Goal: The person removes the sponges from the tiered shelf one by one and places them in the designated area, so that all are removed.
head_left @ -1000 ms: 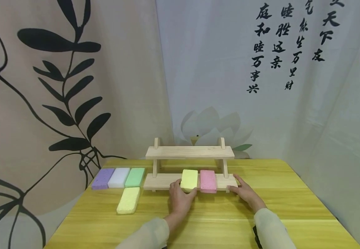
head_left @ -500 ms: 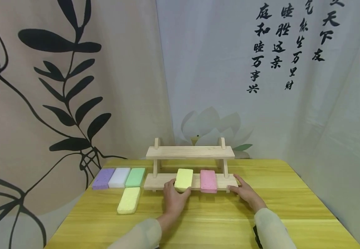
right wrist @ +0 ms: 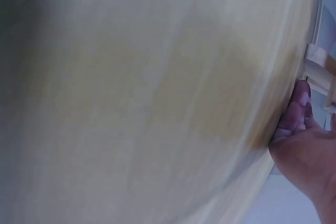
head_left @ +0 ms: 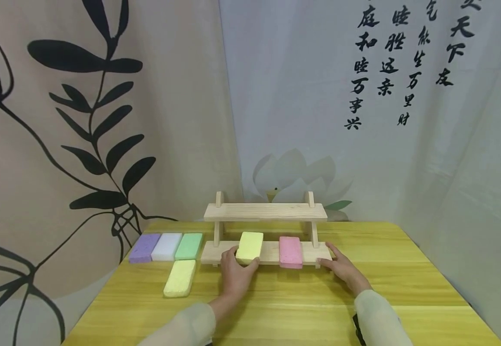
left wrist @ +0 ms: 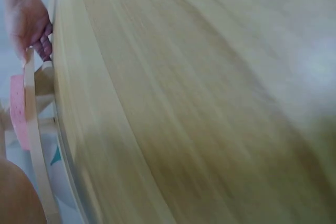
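In the head view, my left hand (head_left: 236, 276) pinches a yellow sponge (head_left: 250, 246) between thumb and fingers, over the lower board of a two-tier wooden rack (head_left: 265, 211). To its right a pink sponge (head_left: 291, 252) lies on the same board, its front edge overhanging. My right hand (head_left: 345, 269) grips the right end of that lower board. The left wrist view catches part of my left hand (left wrist: 18, 195), the pink sponge (left wrist: 19, 111) and the right hand (left wrist: 30, 22) at the board's end. My right hand (right wrist: 304, 150) also shows at the right wrist view's edge.
Left of the rack, purple (head_left: 143, 248), white (head_left: 166, 247) and green (head_left: 188, 246) sponges lie in a row on the wooden table (head_left: 302, 312). Another yellow sponge (head_left: 180, 278) lies in front of the green one. A printed curtain (head_left: 181, 96) hangs behind the table.
My left hand has moved left along the lower board with the yellow sponge, widening the gap to the pink one. The right hand has stayed at the board's end.
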{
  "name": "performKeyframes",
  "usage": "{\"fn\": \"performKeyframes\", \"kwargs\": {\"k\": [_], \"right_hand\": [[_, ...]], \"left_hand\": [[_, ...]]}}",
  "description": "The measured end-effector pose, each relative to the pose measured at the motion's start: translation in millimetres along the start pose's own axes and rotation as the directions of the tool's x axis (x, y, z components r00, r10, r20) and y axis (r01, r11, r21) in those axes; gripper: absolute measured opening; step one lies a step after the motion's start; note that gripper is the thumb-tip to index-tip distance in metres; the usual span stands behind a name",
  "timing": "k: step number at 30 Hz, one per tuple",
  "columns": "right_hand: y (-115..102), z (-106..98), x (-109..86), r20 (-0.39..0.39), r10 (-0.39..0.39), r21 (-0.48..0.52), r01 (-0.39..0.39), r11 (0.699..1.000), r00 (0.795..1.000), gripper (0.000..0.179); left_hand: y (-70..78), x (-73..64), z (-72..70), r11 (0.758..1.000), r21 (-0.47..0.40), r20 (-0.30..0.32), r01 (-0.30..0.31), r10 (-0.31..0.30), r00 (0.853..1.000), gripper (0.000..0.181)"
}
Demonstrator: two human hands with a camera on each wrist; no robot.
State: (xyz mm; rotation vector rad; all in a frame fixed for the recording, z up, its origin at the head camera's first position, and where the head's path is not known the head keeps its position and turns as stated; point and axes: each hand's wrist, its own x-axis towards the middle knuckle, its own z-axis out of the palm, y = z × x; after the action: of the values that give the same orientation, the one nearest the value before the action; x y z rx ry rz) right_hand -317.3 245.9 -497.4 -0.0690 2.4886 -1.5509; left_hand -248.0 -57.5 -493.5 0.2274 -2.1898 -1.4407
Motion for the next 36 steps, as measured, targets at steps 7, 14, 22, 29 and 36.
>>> {"fn": "performKeyframes", "kwargs": {"k": [7, 14, 22, 29, 36], "right_hand": [[0, 0, -0.2, 0.004, 0.007, 0.011, -0.007, 1.0, 1.0, 0.087], [-2, 0, -0.8, -0.004, 0.007, 0.005, -0.007, 1.0, 1.0, 0.083], [4, -2, 1.8, 0.017, 0.013, 0.005, -0.013, 1.0, 1.0, 0.092], [1, -1, 1.0, 0.005, 0.006, -0.008, -0.006, 1.0, 1.0, 0.089], [1, 0, -1.8, -0.002, 0.017, -0.012, -0.017, 1.0, 1.0, 0.084]], "left_hand": [[-7.5, 0.8, -15.2, 1.0, 0.006, 0.001, 0.004, -0.004, 1.0, 0.065], [-12.7, 8.8, -33.8, 1.0, 0.016, -0.017, -0.001, 0.002, 1.0, 0.067], [-18.6, 17.5, -60.8, 0.999, 0.042, -0.012, 0.016, -0.015, 1.0, 0.071], [-18.5, 23.8, -84.5, 0.999, 0.04, 0.004, 0.031, -0.032, 0.999, 0.075], [-25.4, 28.8, -105.4, 0.997, 0.057, 0.028, 0.053, -0.055, 0.998, 0.075]]}}
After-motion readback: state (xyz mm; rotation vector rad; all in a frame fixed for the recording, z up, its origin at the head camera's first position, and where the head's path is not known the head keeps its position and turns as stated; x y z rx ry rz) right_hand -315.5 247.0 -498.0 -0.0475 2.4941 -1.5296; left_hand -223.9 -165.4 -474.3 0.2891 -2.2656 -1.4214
